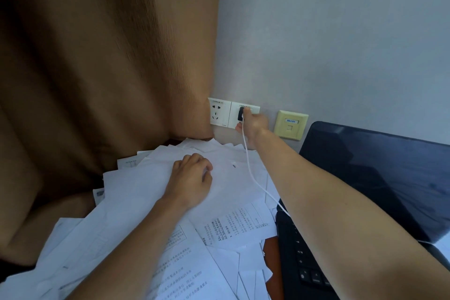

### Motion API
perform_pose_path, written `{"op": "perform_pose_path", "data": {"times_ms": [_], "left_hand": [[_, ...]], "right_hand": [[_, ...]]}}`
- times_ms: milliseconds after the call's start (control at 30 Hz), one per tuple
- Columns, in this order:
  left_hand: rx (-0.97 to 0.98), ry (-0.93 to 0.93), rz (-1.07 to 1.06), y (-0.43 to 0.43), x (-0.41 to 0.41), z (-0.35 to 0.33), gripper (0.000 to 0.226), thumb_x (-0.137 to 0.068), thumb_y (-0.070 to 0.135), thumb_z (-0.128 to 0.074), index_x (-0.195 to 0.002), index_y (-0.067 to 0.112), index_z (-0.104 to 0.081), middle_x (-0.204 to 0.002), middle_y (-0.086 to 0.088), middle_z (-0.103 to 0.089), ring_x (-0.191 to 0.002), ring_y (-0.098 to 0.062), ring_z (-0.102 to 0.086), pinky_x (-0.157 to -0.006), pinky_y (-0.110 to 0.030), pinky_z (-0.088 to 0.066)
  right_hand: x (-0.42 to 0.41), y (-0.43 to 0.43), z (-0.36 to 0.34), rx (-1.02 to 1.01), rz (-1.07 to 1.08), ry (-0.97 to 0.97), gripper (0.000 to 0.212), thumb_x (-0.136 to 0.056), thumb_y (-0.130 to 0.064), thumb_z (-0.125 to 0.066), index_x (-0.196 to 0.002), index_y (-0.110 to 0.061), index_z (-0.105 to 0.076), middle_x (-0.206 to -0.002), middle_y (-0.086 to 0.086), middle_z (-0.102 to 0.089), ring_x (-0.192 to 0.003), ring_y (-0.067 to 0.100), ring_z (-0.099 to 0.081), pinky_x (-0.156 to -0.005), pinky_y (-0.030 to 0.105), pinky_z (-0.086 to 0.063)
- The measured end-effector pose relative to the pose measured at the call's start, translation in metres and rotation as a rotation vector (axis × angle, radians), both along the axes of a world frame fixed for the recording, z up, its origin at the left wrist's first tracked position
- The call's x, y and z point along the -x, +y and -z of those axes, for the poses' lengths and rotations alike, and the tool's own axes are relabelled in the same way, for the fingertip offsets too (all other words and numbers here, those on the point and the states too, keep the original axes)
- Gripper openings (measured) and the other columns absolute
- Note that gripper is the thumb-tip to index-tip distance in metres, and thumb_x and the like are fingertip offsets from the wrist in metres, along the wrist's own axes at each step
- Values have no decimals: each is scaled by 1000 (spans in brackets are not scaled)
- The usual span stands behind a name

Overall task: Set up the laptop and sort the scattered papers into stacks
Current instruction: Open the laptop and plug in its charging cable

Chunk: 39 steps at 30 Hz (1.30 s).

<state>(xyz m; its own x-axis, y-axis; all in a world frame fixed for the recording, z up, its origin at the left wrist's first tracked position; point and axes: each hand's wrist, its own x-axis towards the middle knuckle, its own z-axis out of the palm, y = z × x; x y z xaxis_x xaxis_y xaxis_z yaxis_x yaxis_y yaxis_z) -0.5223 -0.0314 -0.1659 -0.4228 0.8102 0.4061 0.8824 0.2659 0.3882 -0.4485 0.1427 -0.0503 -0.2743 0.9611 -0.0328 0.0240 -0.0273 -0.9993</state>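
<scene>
An open black laptop (379, 178) stands at the right, its screen dark and its keyboard (299, 253) partly under my right forearm. My right hand (253, 124) reaches to the wall and grips a black charger plug (241, 114) at the right-hand white socket (253, 108). A white cable (253, 178) hangs from the plug down towards the laptop. My left hand (192, 178) rests with curled fingers on the heap of scattered white papers (151, 221) that covers the desk at the left and front.
A second white socket (219, 112) with nothing plugged in sits left of the plug. A cream network wall plate (291, 125) is to its right. A brown curtain (102, 61) hangs at the left, down to the desk's back corner. Brown desk surface (271, 251) shows beside the keyboard.
</scene>
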Motion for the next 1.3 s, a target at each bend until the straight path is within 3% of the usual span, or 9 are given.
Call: {"op": "perform_pose_path", "data": {"times_ms": [100,200,367,500,600,733,867,1000,1300], "left_hand": [[-46,30,0,-6,-5,-6,26,-103,20,-51,-120,22,-70,-126,5,-63,-120,-17,-52,-108,-34,-34],[-84,114,1,-12,-15,-17,28,-104,19,-50,-121,19,-72,-123,2,-67,-116,-19,-57,-106,-34,-38],[10,164,63,-24,-35,-33,31,-102,16,-51,-129,18,-67,-130,-1,-65,-121,-22,-56,-107,-36,-39],[56,159,91,-45,-55,-42,34,-103,16,-51,-134,19,-64,-136,-1,-62,-126,-22,-53,-108,-35,-37],[103,168,127,-62,-78,-48,36,-103,16,-51,-137,21,-62,-139,-1,-60,-127,-22,-52,-108,-34,-35],[116,160,178,-82,-109,-56,39,-102,15,-51,-140,18,-59,-142,-5,-58,-128,-26,-51,-107,-36,-36],[139,171,187,-97,-137,-60,42,-102,16,-53,-144,18,-55,-147,-5,-56,-130,-27,-50,-108,-38,-37],[141,198,196,-101,-169,-64,44,-103,18,-53,-147,18,-50,-150,-5,-51,-133,-27,-47,-111,-40,-36],[99,178,397,-84,-253,-48,56,-97,14,-57,-152,14,-45,-160,-7,-38,-145,-27,-34,-120,-40,-26]], "right_hand": [[-17,-12,7,-128,-71,-150,28,-102,-26,-47,-77,-15,-55,-74,7,-54,-72,24,-54,-64,31,-43],[-44,-36,13,-119,-220,-193,22,-105,-19,-37,-114,-16,-57,-80,3,-53,-75,19,-50,-67,25,-42],[-82,-84,18,-309,-328,-340,38,-103,-7,-34,-137,2,-49,-105,15,-59,-89,27,-53,-77,41,-49],[-117,-117,15,-352,-412,-443,43,-107,-16,-36,-150,-12,-36,-134,24,-56,-118,35,-57,-65,26,-43],[-142,-130,19,-348,-516,-542,55,-107,-21,-40,-158,-12,-22,-140,15,-52,-127,29,-53,-91,29,-46],[-179,-148,21,-410,-583,-665,56,-107,-21,-42,-158,-8,-23,-148,7,-45,-140,25,-42,-99,22,-34],[-217,-160,14,-465,-612,-713,47,-105,-19,-45,-150,-7,-37,-141,15,-53,-127,29,-53,-108,36,-41],[-260,-164,20,-441,-669,-837,45,-103,-23,-51,-145,-11,-45,-111,9,-68,-99,19,-65,-91,33,-52],[-369,-146,32,-542,-581,-909,44,-98,-22,-59,-141,-26,-51,-107,-5,-70,-96,12,-64,-88,29,-52]]}}
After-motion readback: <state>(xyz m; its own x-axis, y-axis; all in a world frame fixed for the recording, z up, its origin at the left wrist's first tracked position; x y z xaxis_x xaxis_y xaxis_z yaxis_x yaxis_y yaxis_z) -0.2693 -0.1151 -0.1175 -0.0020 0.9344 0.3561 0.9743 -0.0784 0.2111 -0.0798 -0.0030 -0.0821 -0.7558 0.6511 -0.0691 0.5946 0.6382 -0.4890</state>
